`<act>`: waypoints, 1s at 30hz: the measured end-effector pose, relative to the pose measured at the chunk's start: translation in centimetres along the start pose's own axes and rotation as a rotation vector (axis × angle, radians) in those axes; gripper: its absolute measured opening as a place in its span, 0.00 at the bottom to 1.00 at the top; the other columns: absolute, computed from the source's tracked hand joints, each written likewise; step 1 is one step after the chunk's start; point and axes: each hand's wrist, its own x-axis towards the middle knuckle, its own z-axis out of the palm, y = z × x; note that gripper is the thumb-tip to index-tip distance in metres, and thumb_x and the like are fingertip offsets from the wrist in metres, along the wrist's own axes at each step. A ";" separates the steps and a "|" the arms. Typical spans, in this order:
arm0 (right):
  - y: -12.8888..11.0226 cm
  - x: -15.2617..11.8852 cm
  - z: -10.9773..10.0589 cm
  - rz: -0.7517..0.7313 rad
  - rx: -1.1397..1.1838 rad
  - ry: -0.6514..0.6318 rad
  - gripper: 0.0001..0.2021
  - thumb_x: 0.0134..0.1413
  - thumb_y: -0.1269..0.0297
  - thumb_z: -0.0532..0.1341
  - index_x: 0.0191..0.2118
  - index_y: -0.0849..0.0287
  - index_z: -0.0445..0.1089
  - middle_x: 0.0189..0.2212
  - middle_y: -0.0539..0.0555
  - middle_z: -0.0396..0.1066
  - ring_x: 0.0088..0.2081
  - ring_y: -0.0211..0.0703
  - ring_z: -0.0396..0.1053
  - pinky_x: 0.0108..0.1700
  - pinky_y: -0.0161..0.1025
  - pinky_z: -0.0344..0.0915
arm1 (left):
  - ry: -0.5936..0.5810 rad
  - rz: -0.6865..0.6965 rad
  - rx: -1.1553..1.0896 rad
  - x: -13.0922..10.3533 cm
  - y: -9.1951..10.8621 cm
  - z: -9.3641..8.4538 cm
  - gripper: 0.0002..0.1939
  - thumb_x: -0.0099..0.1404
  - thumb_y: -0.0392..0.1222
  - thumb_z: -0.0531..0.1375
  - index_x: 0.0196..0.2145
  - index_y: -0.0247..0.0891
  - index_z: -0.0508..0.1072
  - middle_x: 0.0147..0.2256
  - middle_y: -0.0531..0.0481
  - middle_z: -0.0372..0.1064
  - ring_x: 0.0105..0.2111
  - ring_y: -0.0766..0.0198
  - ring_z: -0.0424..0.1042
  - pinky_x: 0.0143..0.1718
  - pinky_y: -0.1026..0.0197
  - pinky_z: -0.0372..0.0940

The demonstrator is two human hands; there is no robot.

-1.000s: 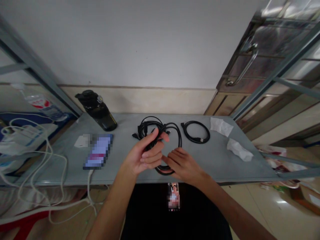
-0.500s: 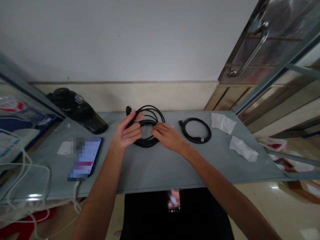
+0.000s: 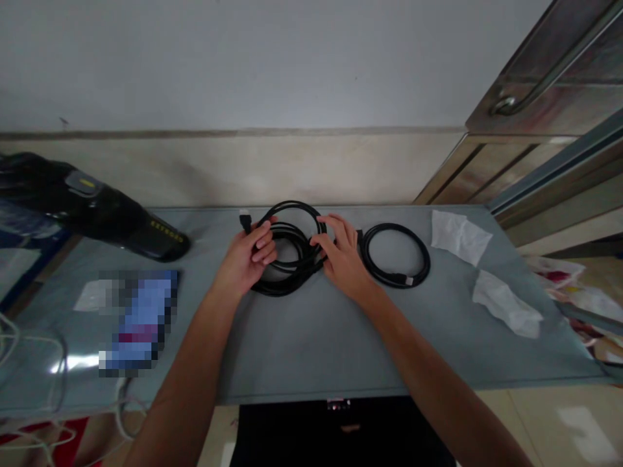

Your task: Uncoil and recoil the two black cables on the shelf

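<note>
A long black cable (image 3: 277, 287) lies in several loose loops on the grey tabletop. My left hand (image 3: 246, 259) is closed around the left side of the loops, and a metal-tipped plug (image 3: 245, 220) sticks up above its fingers. On the right side of the same coil, my right hand (image 3: 342, 254) has its fingers and thumb curled about the upper loops. Just right of that hand rests a second, smaller coiled black cable (image 3: 424, 250), with a metal-tipped plug (image 3: 402, 279) at its lower side.
Two crumpled white wrappers (image 3: 460, 237) lie at the right. To the left are a black bottle (image 3: 111, 217) on its side, a phone (image 3: 141, 318) with a blurred screen, and a white cord (image 3: 121, 405). A wall stands behind the table (image 3: 311, 363).
My right hand has moved from inside the coil to its right edge, its fingers more spread. The plug at my left hand now points upward. The view has shifted closer.
</note>
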 end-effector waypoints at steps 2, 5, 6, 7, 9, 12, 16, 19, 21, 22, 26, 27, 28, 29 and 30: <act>0.0 0.0 0.0 0.012 0.041 0.011 0.29 0.57 0.88 0.54 0.56 0.53 0.73 0.77 0.64 0.56 0.81 0.62 0.50 0.77 0.69 0.59 | 0.032 0.079 0.064 0.1 -0.5 0.2 0.10 0.70 0.35 0.74 0.47 0.35 0.79 0.23 0.63 0.59 0.17 0.75 0.54 0.17 0.69 0.56; 0.2 0.0 0.1 0.035 0.119 0.020 0.27 0.60 0.88 0.53 0.56 0.54 0.73 0.78 0.66 0.52 0.82 0.60 0.51 0.76 0.64 0.66 | 0.094 0.233 0.145 0.1 -1.2 0.4 0.15 0.66 0.37 0.76 0.48 0.39 0.78 0.25 0.60 0.65 0.20 0.71 0.60 0.20 0.66 0.61; 0.3 0.0 0.1 0.046 0.142 0.011 0.27 0.60 0.88 0.53 0.57 0.54 0.73 0.78 0.65 0.52 0.81 0.59 0.53 0.75 0.62 0.68 | 0.115 0.295 0.181 0.1 -1.5 0.4 0.16 0.67 0.38 0.76 0.49 0.40 0.78 0.26 0.60 0.66 0.21 0.70 0.61 0.21 0.64 0.63; 0.3 0.0 0.1 0.054 0.159 -0.004 0.27 0.60 0.87 0.54 0.57 0.53 0.72 0.77 0.64 0.54 0.79 0.58 0.55 0.74 0.61 0.70 | 0.136 0.369 0.227 0.1 -1.7 0.3 0.16 0.68 0.39 0.75 0.50 0.40 0.78 0.26 0.60 0.66 0.21 0.68 0.62 0.22 0.63 0.64; 0.4 0.0 0.1 0.055 0.177 -0.048 0.28 0.60 0.87 0.54 0.58 0.52 0.72 0.76 0.63 0.56 0.77 0.57 0.60 0.73 0.60 0.71 | 0.175 0.523 0.359 0.1 -2.0 -0.1 0.17 0.72 0.42 0.74 0.54 0.41 0.78 0.25 0.61 0.67 0.21 0.67 0.64 0.25 0.60 0.66; 0.5 0.0 0.2 0.034 0.190 -0.114 0.28 0.59 0.88 0.54 0.57 0.53 0.72 0.73 0.64 0.60 0.73 0.55 0.65 0.72 0.58 0.72 | 0.265 0.713 0.564 0.0 -2.1 -1.0 0.16 0.74 0.42 0.72 0.57 0.40 0.79 0.25 0.61 0.67 0.22 0.67 0.66 0.28 0.60 0.63; 0.5 -0.2 0.3 0.001 0.201 -0.167 0.26 0.62 0.87 0.54 0.57 0.55 0.73 0.66 0.65 0.66 0.67 0.53 0.70 0.68 0.53 0.75 | 0.395 0.762 0.710 0.0 -1.7 -2.4 0.17 0.70 0.38 0.74 0.55 0.36 0.83 0.28 0.59 0.68 0.26 0.68 0.65 0.30 0.61 0.60; 0.6 -0.2 0.5 -0.022 0.168 -0.167 0.26 0.62 0.87 0.55 0.57 0.53 0.74 0.64 0.63 0.67 0.68 0.53 0.68 0.70 0.54 0.73 | 0.442 0.721 0.755 0.1 -1.5 -3.1 0.22 0.67 0.37 0.75 0.58 0.39 0.83 0.34 0.57 0.71 0.30 0.67 0.67 0.34 0.61 0.63; 0.7 -0.2 0.7 -0.029 0.143 -0.162 0.26 0.61 0.86 0.56 0.56 0.52 0.75 0.63 0.62 0.68 0.68 0.54 0.67 0.72 0.55 0.72 | 0.462 0.708 0.807 0.3 -1.5 -3.5 0.25 0.64 0.35 0.75 0.58 0.40 0.82 0.37 0.56 0.73 0.34 0.66 0.70 0.40 0.60 0.65; 0.7 -0.3 0.7 -0.034 0.136 -0.157 0.26 0.61 0.86 0.56 0.56 0.52 0.75 0.63 0.61 0.68 0.68 0.54 0.67 0.72 0.55 0.71 | 0.467 0.697 0.833 0.5 -1.6 -3.6 0.25 0.64 0.34 0.75 0.58 0.40 0.82 0.38 0.55 0.73 0.35 0.65 0.71 0.42 0.60 0.65; 0.9 -0.2 0.8 -0.052 0.128 -0.138 0.26 0.61 0.86 0.56 0.57 0.54 0.76 0.62 0.62 0.69 0.67 0.54 0.68 0.71 0.55 0.72 | 0.460 0.674 0.864 1.2 -2.0 -4.3 0.24 0.64 0.35 0.74 0.58 0.39 0.82 0.38 0.56 0.72 0.34 0.65 0.69 0.41 0.59 0.64; 0.9 -0.2 0.8 -0.053 0.126 -0.134 0.26 0.61 0.86 0.56 0.57 0.54 0.76 0.61 0.63 0.69 0.66 0.54 0.68 0.71 0.55 0.72 | 0.456 0.678 0.857 1.3 -2.0 -4.5 0.24 0.64 0.36 0.74 0.58 0.40 0.81 0.38 0.56 0.72 0.33 0.65 0.69 0.40 0.59 0.64; 0.9 -0.2 0.8 -0.050 0.125 -0.133 0.26 0.61 0.86 0.56 0.57 0.54 0.76 0.61 0.63 0.69 0.66 0.54 0.69 0.70 0.54 0.73 | 0.451 0.679 0.850 1.4 -2.1 -4.6 0.24 0.64 0.37 0.73 0.58 0.41 0.81 0.38 0.56 0.72 0.33 0.65 0.69 0.40 0.59 0.64; 0.9 -0.2 0.8 -0.046 0.126 -0.131 0.26 0.61 0.86 0.56 0.57 0.54 0.76 0.62 0.62 0.69 0.66 0.53 0.69 0.70 0.53 0.73 | 0.438 0.664 0.848 1.4 -2.1 -4.7 0.25 0.64 0.39 0.73 0.59 0.42 0.80 0.39 0.55 0.71 0.33 0.64 0.69 0.39 0.60 0.64; 0.9 -0.2 0.8 -0.041 0.129 -0.127 0.26 0.61 0.86 0.56 0.56 0.54 0.76 0.62 0.62 0.69 0.66 0.53 0.69 0.70 0.53 0.73 | 0.425 0.643 0.850 1.3 -2.1 -4.7 0.26 0.64 0.40 0.72 0.60 0.43 0.80 0.40 0.55 0.71 0.34 0.64 0.69 0.39 0.60 0.64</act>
